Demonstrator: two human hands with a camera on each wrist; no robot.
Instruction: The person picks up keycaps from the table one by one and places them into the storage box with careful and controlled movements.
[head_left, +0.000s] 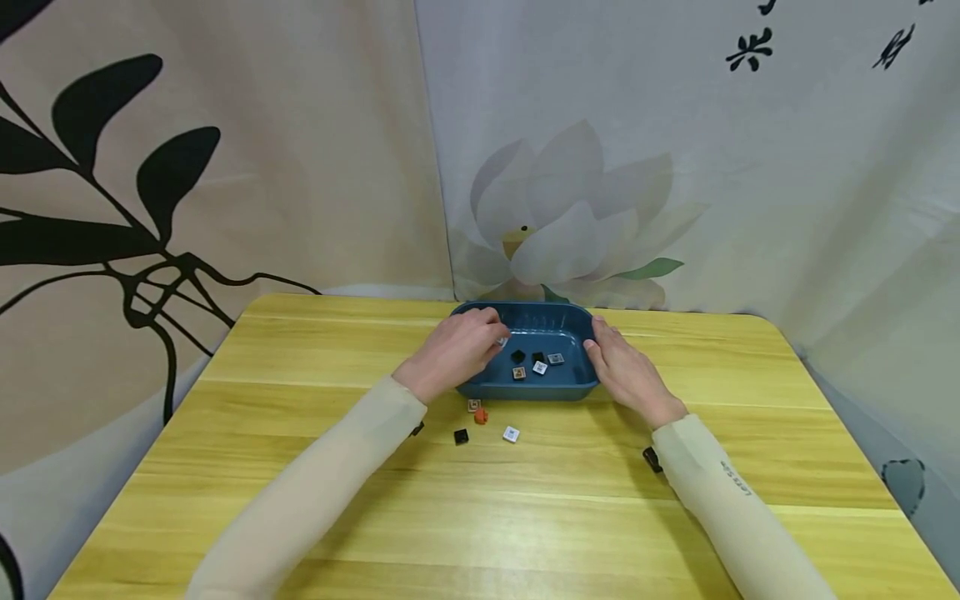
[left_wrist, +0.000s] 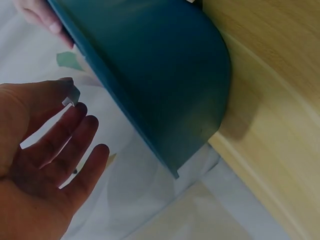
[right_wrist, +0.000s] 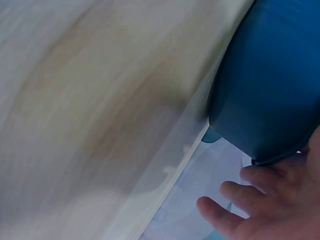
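Note:
A deep blue rectangular dish (head_left: 525, 392) stands near the table's back edge. Over its left end, my left hand (head_left: 459, 348) pinches a small keycap (left_wrist: 73, 95) between thumb and index finger; the other fingers are spread loosely. My right hand (head_left: 630, 371) rests against the dish's right end, its thumb at the rim and its fingers fairly straight along the outside. Inside the dish lie several keycaps, among them a white keycap (head_left: 540, 367), a brown-and-white keycap (head_left: 519, 373) and a black keycap (head_left: 518, 356).
In front of the dish on the wooden table (head_left: 570, 517) lie another black keycap (head_left: 461, 437), a white keycap (head_left: 511, 434), a brown-patterned keycap (head_left: 474, 405) and a small orange piece (head_left: 481, 415). A printed curtain (head_left: 337, 167) hangs behind the table.

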